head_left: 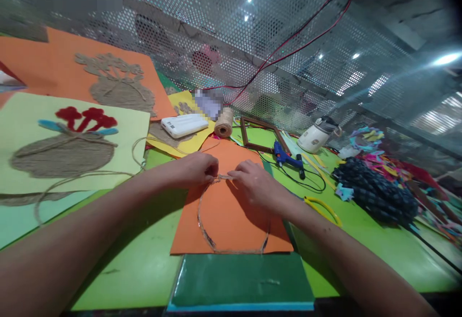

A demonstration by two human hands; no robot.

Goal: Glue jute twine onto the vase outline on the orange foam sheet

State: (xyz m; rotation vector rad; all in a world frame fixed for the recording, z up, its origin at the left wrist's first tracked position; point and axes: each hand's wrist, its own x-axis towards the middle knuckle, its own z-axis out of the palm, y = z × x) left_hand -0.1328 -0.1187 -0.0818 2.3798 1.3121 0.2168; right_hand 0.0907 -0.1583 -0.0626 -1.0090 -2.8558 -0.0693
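An orange sheet (231, 220) lies on a dark green board (241, 278), with a jar-shaped outline of twine (199, 216) on it. My left hand (202, 167) has its fingers pinched on the twine at the top left of the outline. To its right, my right hand (252, 182) presses its fingertips on the same short stretch of twine at the top. A loose length of twine (86, 176) runs left from near my left forearm across a pale yellow sheet. The twine spool (224, 123) stands beyond the orange sheet.
At left lie finished twine vase pictures on pale yellow (137, 124) and orange (61, 57) sheets. A white power bank (185, 125) is behind my left hand. Rightward are a brown frame (249, 136), blue glue gun (283, 155), yellow-handled scissors (327, 208), white kettle (313, 136) and dark cloth (375, 191).
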